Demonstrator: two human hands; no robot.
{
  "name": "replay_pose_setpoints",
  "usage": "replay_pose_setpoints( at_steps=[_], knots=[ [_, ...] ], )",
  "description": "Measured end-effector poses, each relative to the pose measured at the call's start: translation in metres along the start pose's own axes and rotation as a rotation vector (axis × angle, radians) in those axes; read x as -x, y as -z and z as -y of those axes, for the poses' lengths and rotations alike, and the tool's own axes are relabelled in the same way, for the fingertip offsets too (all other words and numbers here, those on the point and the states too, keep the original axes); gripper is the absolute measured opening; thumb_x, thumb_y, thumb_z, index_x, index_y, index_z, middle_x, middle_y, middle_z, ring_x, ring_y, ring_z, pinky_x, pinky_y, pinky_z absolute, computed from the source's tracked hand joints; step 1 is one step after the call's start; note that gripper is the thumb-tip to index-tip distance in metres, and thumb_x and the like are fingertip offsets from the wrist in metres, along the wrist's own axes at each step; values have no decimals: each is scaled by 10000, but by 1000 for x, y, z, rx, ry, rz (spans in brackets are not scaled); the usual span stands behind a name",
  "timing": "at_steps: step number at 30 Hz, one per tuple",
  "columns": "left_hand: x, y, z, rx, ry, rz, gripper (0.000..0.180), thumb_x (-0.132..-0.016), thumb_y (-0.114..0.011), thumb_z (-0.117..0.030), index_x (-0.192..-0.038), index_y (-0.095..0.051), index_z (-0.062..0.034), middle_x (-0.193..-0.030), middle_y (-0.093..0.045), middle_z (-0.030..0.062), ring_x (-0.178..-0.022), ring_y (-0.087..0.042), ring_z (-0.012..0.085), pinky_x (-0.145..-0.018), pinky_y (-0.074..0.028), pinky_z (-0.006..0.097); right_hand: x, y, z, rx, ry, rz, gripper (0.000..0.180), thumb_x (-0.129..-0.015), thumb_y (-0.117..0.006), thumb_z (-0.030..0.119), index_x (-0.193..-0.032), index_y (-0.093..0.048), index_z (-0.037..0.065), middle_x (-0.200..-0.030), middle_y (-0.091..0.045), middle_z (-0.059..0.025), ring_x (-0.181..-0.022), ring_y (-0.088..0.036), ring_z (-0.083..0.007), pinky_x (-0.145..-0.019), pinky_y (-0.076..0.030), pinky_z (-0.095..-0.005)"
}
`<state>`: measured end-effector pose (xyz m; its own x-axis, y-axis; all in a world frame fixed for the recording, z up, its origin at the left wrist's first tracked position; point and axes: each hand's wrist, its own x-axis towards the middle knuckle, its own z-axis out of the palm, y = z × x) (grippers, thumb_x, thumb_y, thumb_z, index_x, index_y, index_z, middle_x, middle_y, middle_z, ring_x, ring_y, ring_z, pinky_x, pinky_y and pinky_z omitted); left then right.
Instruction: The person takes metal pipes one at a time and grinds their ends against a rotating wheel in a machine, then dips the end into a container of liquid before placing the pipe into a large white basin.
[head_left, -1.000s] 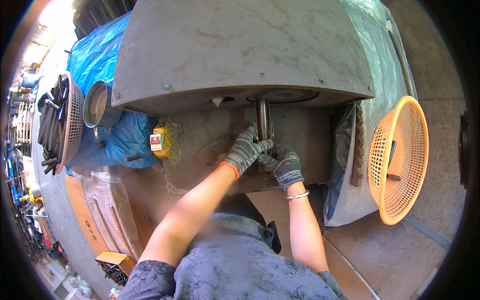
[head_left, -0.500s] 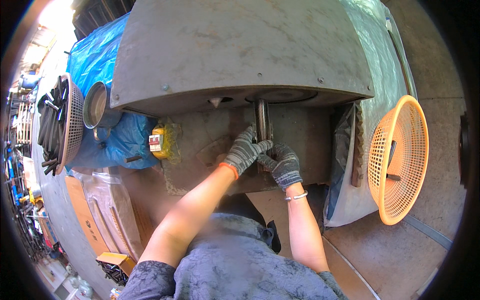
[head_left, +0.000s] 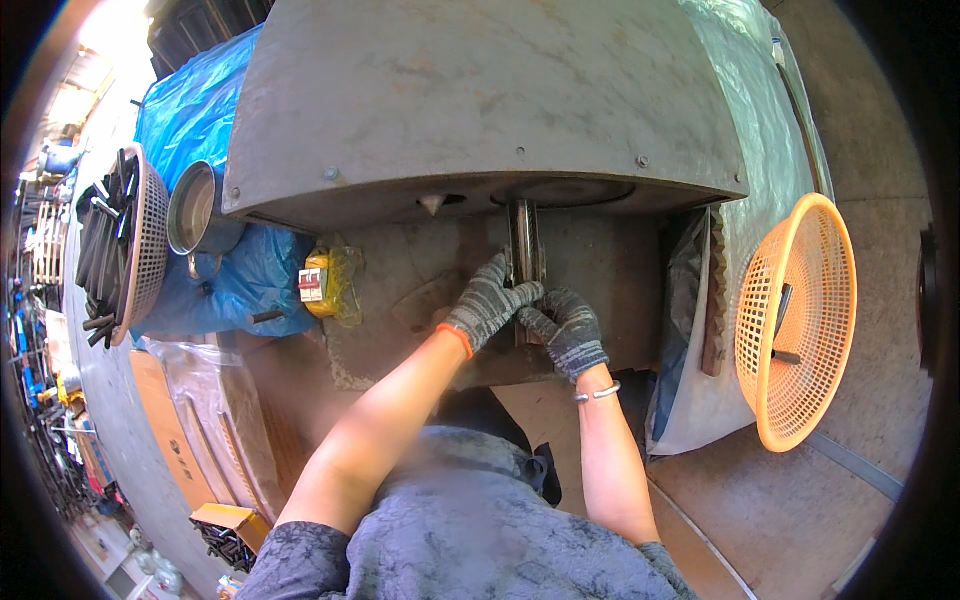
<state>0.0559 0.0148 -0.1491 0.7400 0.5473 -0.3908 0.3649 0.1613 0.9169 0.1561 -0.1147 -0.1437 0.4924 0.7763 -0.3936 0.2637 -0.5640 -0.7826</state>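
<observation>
Both my hands wear grey knitted work gloves and meet at a shiny metal bar (head_left: 524, 238) that juts toward me from under a grey sheet-metal machine hood (head_left: 480, 100). My left hand (head_left: 488, 306) lies along the bar's left side, thumb reaching across it, fingers closed. On the right of the bar's near end, my right hand (head_left: 567, 336) has its fingers curled in, close to the left thumb. Whatever the fingers hold between them is hidden by the gloves. A dark round disc (head_left: 570, 190) shows under the hood just behind the bar.
A yellow switch box (head_left: 320, 285) sits left of my hands beside a metal pot (head_left: 202, 212). Further left, a basket (head_left: 150, 245) holds several black rods. At right stands an orange basket (head_left: 822, 300) with a few dark pieces, beyond a toothed metal strip (head_left: 714, 300).
My right hand has shifted very slightly to the right. The left hand stays on the bar almost unmoved.
</observation>
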Motion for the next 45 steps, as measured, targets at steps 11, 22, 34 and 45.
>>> replay_pose_setpoints(
  at_steps=[11, 22, 34, 45],
  knots=[
    [0, 0, 3, 43, 22, 22, 393, -821, -717, -151, -1169, -586, -24, -1033, -654, 83, -934, -575, 170, -862, -469, 314, 3, 2, 19, -11, -73, -50, 297, -787, -748, 272, -944, -693, 26, -875, -678, -168, -794, -646, -273, -713, -504, -375],
    [0, 0, 5, 109, 47, 5, 348, -829, -711, -154, -1140, -607, -37, -1021, -661, 78, -922, -580, 162, -847, -475, 312, 4, -1, 12, 73, 9, -69, 378, -785, -725, 384, -905, -711, 25, -890, -673, -203, -836, -645, -366, -730, -499, -426],
    [2, 0, -4, 115, 48, 7, 354, -838, -702, -161, -1155, -602, -40, -1046, -653, 86, -964, -567, 171, -884, -459, 313, -1, 0, -6, -67, 24, 0, 387, -792, -718, 385, -913, -710, 18, -900, -664, -201, -870, -631, -364, -758, -495, -418],
    [1, -1, -7, -22, 56, -6, 391, -851, -687, -160, -1195, -575, -12, -1076, -651, 108, -956, -575, 180, -890, -463, 316, -1, 1, 1, -49, -77, 1, 395, -772, -740, 390, -929, -713, 29, -930, -678, -194, -860, -653, -337, -753, -504, -404]
  ],
)
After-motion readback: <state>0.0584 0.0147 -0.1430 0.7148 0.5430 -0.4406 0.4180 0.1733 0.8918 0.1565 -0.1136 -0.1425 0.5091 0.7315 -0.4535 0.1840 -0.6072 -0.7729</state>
